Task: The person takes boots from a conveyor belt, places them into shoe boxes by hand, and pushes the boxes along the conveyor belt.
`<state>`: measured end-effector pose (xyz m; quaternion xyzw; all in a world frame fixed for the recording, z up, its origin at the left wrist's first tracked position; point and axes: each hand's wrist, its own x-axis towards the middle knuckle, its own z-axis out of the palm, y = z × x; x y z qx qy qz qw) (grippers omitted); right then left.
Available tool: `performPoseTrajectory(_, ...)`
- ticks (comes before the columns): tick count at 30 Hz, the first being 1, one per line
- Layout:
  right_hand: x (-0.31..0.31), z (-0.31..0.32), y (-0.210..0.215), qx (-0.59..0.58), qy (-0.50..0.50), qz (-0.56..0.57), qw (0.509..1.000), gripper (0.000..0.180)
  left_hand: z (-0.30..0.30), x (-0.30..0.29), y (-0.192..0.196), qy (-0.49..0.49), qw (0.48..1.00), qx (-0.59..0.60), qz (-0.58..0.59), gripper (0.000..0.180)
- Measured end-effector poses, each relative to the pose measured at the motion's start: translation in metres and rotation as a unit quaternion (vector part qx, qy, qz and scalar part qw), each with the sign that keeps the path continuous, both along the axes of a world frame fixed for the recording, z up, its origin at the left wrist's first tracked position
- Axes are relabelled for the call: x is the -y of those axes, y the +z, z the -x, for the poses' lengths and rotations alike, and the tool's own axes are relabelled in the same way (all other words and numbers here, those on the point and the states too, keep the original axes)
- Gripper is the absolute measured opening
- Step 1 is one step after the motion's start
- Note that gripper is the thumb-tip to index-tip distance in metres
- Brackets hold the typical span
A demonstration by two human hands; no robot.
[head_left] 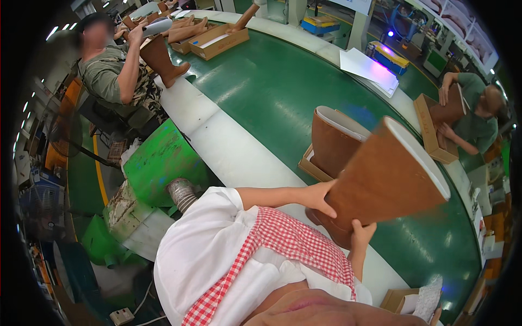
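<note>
The left hand [324, 202] pinches the brown boot [383, 176] low on its shaft, thumb on the near side; the right hand [362, 236] closes around it just beside, though its far fingers are hidden. The boot is tilted above the worktop's [261, 119] near edge, its opening toward the far edge. Light, even pressure would best spare the leather, with both hands supporting the weight as it is turned. Keep the wide shaft clear of the second boot [334, 141], upright in a carton [304, 164] beyond.
</note>
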<state>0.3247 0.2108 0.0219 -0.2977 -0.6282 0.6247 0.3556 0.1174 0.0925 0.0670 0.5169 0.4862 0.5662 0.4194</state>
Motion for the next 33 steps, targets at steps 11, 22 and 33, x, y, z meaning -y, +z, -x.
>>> performPoseTrajectory(11, 0.051, 0.028, -0.013, -0.094, -0.05, 0.004, 0.994, 0.061, -0.021, 0.033, -0.019, 0.08, 0.99, 0.046, 0.107, 0.072)
performPoseTrajectory(22, 0.048, 0.025, -0.017, -0.165, 0.103, 0.018, 0.981, 0.074, -0.031, 0.035, 0.003, 0.181, 0.97, 0.16, 0.022, 0.055)
performPoseTrajectory(33, 0.018, 0.005, -0.009, -0.17, 0.018, 0.077, 0.982, 0.059, -0.051, 0.022, -0.023, 0.191, 0.96, 0.2, 0.04, 0.046)
